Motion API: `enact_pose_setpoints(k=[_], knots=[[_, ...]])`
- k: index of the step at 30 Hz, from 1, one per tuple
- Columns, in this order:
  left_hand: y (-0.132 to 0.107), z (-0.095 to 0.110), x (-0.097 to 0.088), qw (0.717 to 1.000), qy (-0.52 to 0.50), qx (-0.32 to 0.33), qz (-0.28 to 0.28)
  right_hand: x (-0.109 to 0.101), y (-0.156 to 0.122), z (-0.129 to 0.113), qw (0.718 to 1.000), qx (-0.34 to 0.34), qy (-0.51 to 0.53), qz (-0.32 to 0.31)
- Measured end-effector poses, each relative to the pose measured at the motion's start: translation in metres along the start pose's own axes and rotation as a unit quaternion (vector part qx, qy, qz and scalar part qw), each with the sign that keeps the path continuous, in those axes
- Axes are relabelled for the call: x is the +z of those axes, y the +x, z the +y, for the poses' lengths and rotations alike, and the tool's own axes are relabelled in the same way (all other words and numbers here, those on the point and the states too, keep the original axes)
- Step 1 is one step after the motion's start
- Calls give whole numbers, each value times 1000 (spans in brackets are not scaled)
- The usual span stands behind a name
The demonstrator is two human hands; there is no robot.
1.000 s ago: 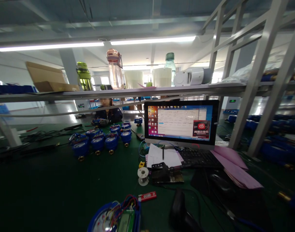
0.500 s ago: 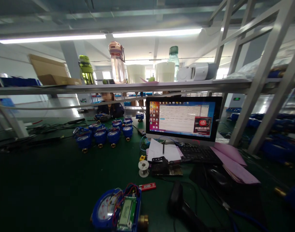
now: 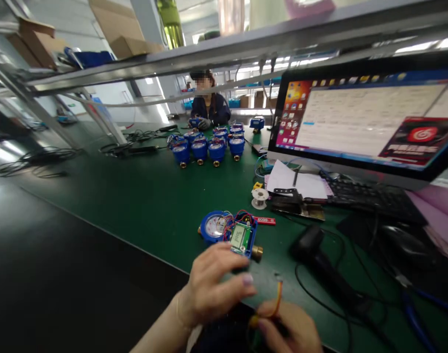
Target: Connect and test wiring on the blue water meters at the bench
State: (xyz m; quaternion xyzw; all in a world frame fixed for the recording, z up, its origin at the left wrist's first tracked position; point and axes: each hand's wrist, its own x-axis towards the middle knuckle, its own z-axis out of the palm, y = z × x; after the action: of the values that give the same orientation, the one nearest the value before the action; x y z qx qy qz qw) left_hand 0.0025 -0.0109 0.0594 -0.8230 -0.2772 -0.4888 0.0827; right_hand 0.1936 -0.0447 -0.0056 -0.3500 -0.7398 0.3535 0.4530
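Observation:
My left hand (image 3: 218, 279) is open, its fingers stretched toward the near edge of a blue water meter (image 3: 214, 227). I cannot tell whether the fingertips touch it. The meter has a round dial, loose coloured wires, an uncovered green circuit board with a small display (image 3: 239, 236), and a brass pipe end on the right. At the table's front edge, my right hand (image 3: 292, 323) pinches a short red and yellow wire lead (image 3: 279, 295), whose free end points up. The lower part of that hand is cut off by the frame.
A red battery (image 3: 265, 221) lies behind the meter, near a solder spool (image 3: 260, 198). On the right are a barcode scanner (image 3: 329, 269), a mouse, a keyboard and a monitor (image 3: 356, 117). Several blue meters (image 3: 216, 149) stand farther back, before a seated person (image 3: 220, 109). A shelf crosses above.
Both hands have come into view from below, the right one holding the wire lead. The view has tilted down and swung left, so the meter now appears higher and farther right.

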Motion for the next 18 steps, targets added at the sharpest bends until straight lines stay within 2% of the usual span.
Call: enact_pose_setpoints(k=[1,3,4,6,8,10,13,16,18], knots=[[-5,-18,-2,998,-21,-48,21,-8,-1,2,998,42,-24,38],[-17,-55,-7,978,-54,-200,-33,-23,-4,9,981,151,-64,105],[-22,-72,-11,965,-71,-241,-76,-29,-4,14,970,200,-69,122],[-29,-101,-15,928,-138,-296,-178,-38,-2,28,956,261,-53,126],[-32,-118,-14,892,-214,-319,-239,-41,2,43,953,285,-15,103],[-35,-124,-9,863,-271,-344,-253,-41,9,58,951,296,42,74],[-40,-121,-1,841,-304,-390,-220,-40,21,69,936,317,123,87],[-50,-113,3,850,-282,-415,-160,-42,33,69,920,327,165,141],[-58,-104,4,861,-250,-426,-119,-44,41,66,918,320,167,163]])
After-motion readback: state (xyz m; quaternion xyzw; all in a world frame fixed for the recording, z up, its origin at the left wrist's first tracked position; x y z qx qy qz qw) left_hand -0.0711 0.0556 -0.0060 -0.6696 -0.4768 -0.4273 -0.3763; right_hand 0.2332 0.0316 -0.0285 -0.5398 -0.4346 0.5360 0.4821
